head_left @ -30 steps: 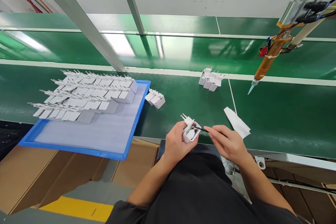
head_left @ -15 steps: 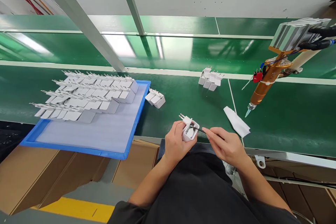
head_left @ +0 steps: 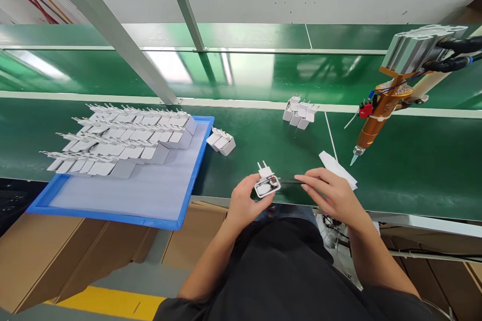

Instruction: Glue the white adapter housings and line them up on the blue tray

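Observation:
My left hand [head_left: 244, 201] grips a white charger plug housing [head_left: 266, 184] at the near edge of the green bench, with its two pins pointing away from me and its open side up. My right hand [head_left: 332, 194] pinches a thin black tool [head_left: 290, 182] whose tip reaches into the housing's open side. Both hands hover just above the bench edge, close together.
A blue tray [head_left: 165, 220] at the left carries several rows of white plug housings [head_left: 124, 140]. Small clusters of plug housings sit beside the tray [head_left: 222, 141] and farther back [head_left: 299, 112]. A white cloth [head_left: 339, 168] lies to the right. An orange dispenser nozzle [head_left: 372, 128] hangs at the right.
My left hand has tipped the housing flatter and shifted it slightly left. The dispenser head at the right has come down and nearer. My right hand stays on the tool.

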`<move>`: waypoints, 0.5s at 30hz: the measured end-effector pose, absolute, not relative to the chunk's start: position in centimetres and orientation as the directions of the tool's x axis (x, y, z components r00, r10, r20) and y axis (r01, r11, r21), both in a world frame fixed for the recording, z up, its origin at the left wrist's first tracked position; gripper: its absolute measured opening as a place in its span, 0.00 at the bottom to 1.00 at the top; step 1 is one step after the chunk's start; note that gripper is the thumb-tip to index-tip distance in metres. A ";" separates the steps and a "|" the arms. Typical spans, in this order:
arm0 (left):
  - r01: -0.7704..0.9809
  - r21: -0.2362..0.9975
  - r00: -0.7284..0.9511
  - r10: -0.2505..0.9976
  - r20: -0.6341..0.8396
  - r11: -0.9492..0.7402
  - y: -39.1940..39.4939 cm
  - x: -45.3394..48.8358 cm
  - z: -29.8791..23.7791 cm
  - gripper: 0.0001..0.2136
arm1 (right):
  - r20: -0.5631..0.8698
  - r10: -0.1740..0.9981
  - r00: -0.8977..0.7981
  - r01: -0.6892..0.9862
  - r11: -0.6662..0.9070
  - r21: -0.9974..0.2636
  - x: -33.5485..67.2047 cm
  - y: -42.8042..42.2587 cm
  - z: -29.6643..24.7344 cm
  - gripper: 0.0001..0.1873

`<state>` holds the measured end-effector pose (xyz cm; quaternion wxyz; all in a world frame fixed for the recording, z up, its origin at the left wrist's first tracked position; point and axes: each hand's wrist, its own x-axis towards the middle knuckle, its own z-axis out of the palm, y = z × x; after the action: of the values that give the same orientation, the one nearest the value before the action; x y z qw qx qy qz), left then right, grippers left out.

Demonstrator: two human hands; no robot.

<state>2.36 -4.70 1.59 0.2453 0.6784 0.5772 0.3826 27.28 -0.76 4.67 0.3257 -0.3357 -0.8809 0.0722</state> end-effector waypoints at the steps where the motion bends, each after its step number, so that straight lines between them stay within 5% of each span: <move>1: 0.605 0.775 0.043 0.979 0.201 -0.185 -4.4 1.9 1.6 0.12 | 0.512 0.670 -0.537 0.566 0.737 -0.370 27.3 -0.3 3.8 0.14; 9: 0.497 0.859 0.117 0.971 -0.209 0.125 -2.0 0.6 2.0 0.19 | 0.445 0.795 -0.413 0.721 0.584 -0.374 26.9 2.7 -3.7 0.13; 12: 0.385 0.918 0.110 0.983 -0.149 0.096 -1.2 1.3 1.0 0.15 | 0.475 0.800 -0.367 0.723 0.566 -0.396 27.1 2.4 -3.3 0.14; 15: 0.463 0.877 0.094 0.991 0.094 -0.128 -1.1 1.4 0.1 0.16 | 0.607 0.778 -0.160 0.726 0.510 -0.461 27.9 2.0 -1.4 0.14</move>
<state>1.39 -1.07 0.15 0.3520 0.6507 0.5588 0.3748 27.91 2.00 -1.45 0.4191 -0.4941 -0.7611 0.0309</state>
